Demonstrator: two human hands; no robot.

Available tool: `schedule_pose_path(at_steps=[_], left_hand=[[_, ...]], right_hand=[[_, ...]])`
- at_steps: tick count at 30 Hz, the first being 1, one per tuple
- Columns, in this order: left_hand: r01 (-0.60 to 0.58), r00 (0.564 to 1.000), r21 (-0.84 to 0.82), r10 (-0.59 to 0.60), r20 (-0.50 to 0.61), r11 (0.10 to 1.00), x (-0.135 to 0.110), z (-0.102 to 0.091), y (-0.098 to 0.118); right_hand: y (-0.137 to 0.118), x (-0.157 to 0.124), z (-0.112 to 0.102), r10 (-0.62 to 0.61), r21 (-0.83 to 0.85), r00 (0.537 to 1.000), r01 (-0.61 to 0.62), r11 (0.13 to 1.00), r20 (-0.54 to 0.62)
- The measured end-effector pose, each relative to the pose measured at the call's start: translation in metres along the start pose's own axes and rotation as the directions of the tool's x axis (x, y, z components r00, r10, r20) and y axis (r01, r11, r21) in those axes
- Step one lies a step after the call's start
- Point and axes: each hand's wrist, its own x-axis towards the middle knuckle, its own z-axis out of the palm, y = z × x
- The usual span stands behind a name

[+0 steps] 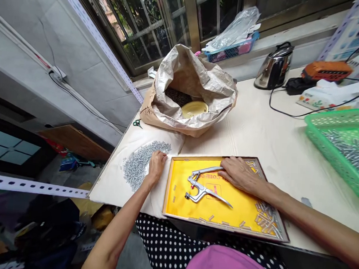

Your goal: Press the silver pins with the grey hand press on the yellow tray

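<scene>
My left hand (156,166) is at the right edge of a pile of small silvery metal pieces (137,170), perhaps screws or pins. Its fingers are curled together, and anything between them is hidden. My right hand (237,174) rests over a yellow-lined shallow tray (180,207), its fingers round the upper handle of silver spring-loaded pliers (200,190). The jaws of these pliers point left and stand apart, while the lower handle is free. Small clear and silvery tube-like pieces (267,220) lie in the tray's right corners and along its near edge.
An open paper sack (174,123) with dark contents and a yellow dish (194,109) stands behind the pile. Green scissors (137,123) lie beside it. Right are a green basket (336,157) of metal pieces, a kettle (274,67), an orange device (326,71) and a black cable.
</scene>
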Motion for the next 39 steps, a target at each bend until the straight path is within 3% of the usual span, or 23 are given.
schedule_pose_path(at_steps=[7, 18, 20, 22, 24, 28, 31, 34, 39], left_hand=[[0.013, 0.991, -0.018, -0.011, 0.135, 1.0, 0.02, 0.011, -0.008], [0.149, 0.97, -0.042, -0.138, 0.2, 0.988, 0.029, -0.007, 0.008], [0.18, 0.969, -0.098, -0.159, 0.189, 0.979, 0.02, -0.016, 0.022], [0.248, 0.957, -0.265, -0.194, 0.215, 0.932, 0.001, -0.024, 0.041], [0.327, 0.932, -0.479, -0.195, 0.304, 0.815, -0.026, -0.03, 0.061], [0.424, 0.894, -0.625, -0.195, 0.402, 0.655, -0.079, -0.028, 0.091], [0.508, 0.856, -0.629, -0.261, 0.447, 0.588, -0.099, -0.017, 0.094], [0.551, 0.828, -0.602, -0.288, 0.482, 0.578, -0.103, -0.009, 0.089], [0.538, 0.832, -0.564, -0.288, 0.473, 0.627, -0.1, -0.006, 0.085]], right_hand=[[-0.004, 0.004, -0.001, 0.028, -0.048, 0.999, -0.026, 0.998, 0.042], [-0.008, 0.005, -0.006, 0.023, -0.077, 1.0, -0.021, 0.997, 0.021], [-0.008, 0.006, -0.006, 0.018, -0.084, 0.999, -0.016, 0.996, 0.027], [-0.007, 0.006, -0.007, 0.005, -0.099, 0.999, -0.001, 0.995, 0.036], [-0.007, 0.006, -0.009, -0.019, -0.119, 0.999, 0.024, 0.993, 0.037], [-0.01, 0.007, -0.018, -0.077, -0.166, 0.997, 0.077, 0.983, 0.006], [-0.013, 0.008, -0.024, -0.105, -0.192, 0.994, 0.098, 0.977, -0.024], [-0.016, 0.009, -0.027, -0.124, -0.205, 0.992, 0.115, 0.972, -0.031], [-0.019, 0.011, -0.031, -0.124, -0.219, 0.992, 0.116, 0.969, -0.025]])
